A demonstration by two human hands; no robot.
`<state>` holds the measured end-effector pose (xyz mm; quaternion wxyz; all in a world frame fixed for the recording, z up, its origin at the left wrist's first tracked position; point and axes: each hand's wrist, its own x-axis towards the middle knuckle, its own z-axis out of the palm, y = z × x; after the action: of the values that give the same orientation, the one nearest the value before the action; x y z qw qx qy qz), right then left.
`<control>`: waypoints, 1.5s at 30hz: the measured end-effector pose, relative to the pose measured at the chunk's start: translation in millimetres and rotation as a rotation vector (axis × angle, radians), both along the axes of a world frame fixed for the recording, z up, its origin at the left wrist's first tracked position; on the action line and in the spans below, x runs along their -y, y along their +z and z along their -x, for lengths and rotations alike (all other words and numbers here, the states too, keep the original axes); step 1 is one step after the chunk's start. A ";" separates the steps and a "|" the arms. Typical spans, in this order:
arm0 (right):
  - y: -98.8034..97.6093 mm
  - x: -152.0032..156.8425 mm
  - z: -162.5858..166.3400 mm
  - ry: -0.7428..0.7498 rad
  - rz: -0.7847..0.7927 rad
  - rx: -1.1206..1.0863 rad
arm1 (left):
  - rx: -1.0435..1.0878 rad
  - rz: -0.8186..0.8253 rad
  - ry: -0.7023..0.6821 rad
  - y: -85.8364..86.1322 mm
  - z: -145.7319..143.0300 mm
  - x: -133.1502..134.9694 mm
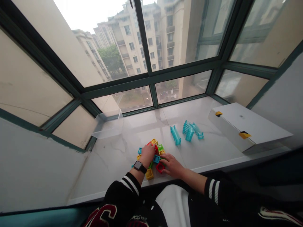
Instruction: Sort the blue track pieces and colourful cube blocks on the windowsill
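A small cluster of coloured square frame tiles [159, 149], red, yellow, green and blue, lies on the marble window ledge [123, 151]. My left hand [147, 154], with a black watch on the wrist, rests on top of the cluster, fingers curled over a red tile [155, 145]. My right hand [172, 164] lies just right of the cluster, fingers touching another red tile [160, 167] at the ledge's near side. A yellow tile [149, 174] sits near my left wrist. Whether either hand truly grips a tile is unclear.
Several translucent teal track pieces [189, 130] lie further back on the ledge. A clear plastic tub [108, 124] stands at the back left by the window frame. A white flat box [246, 126] with yellow tape sits at the right.
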<state>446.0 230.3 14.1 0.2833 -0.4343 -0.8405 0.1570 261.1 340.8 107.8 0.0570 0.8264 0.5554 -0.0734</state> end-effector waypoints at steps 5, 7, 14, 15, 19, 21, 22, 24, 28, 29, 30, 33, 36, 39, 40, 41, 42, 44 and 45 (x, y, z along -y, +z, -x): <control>1.0 -0.5 -1.2 0.008 0.001 -0.021 | 0.008 -0.046 0.007 0.5 9.8 5.1; 1.9 -0.1 -1.4 0.015 0.004 -0.035 | 0.061 -0.088 -0.002 2.0 23.3 9.3; -5.8 0.3 1.4 -0.064 0.067 -0.093 | 0.469 -0.248 -0.040 -15.8 87.2 39.2; -7.2 -1.4 1.7 -0.057 0.084 -0.103 | 0.491 -0.237 -0.059 -21.6 92.6 44.2; -6.7 -14.8 1.8 0.009 0.128 -0.129 | 0.486 -0.274 0.005 -45.6 102.9 56.8; -2.9 -24.3 2.8 0.069 0.140 -0.134 | 0.553 -0.325 0.104 -55.2 106.0 58.0; -0.6 -29.3 4.2 0.102 0.145 -0.131 | 0.594 -0.333 0.140 -59.0 107.9 57.7; 3.3 -39.2 9.5 0.164 0.148 -0.111 | 0.650 -0.320 0.164 -64.3 112.5 55.5; 5.4 -56.7 31.1 0.245 0.144 -0.042 | 0.658 -0.329 0.156 -66.4 127.5 45.9; 5.0 -60.2 37.8 0.252 0.144 -0.027 | 0.654 -0.347 0.170 -65.7 133.0 42.9; 4.6 -63.1 44.3 0.256 0.146 -0.015 | 0.651 -0.369 0.194 -64.8 139.3 40.0; 5.3 -67.3 58.3 0.273 0.158 -0.005 | 0.647 -0.451 0.274 -61.7 159.1 37.3; 13.1 -63.6 56.3 0.273 0.144 -0.046 | 0.634 -0.529 0.291 -58.9 168.1 50.6; 30.9 -56.2 34.3 0.144 0.048 -0.117 | 0.584 -0.549 0.192 -56.6 153.9 78.2; 38.8 -54.5 23.0 0.074 0.000 -0.141 | 0.558 -0.524 0.133 -56.2 144.6 87.7; 46.9 -53.7 10.4 -0.003 -0.055 -0.164 | 0.528 -0.494 0.069 -56.0 134.2 96.1; 55.0 -53.9 -3.2 -0.092 -0.106 -0.182 | 0.497 -0.461 0.016 -56.1 123.4 102.5; 68.2 -57.7 -30.7 -0.276 -0.184 -0.178 | 0.446 -0.405 -0.049 -57.6 104.0 108.2; 72.3 -61.0 -43.5 -0.356 -0.208 -0.161 | 0.428 -0.381 -0.058 -59.1 96.6 107.5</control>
<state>489.5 291.4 86.3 0.4163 -0.5302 -0.7369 0.0512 164.6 233.3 48.8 0.0142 0.8346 0.5105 0.2066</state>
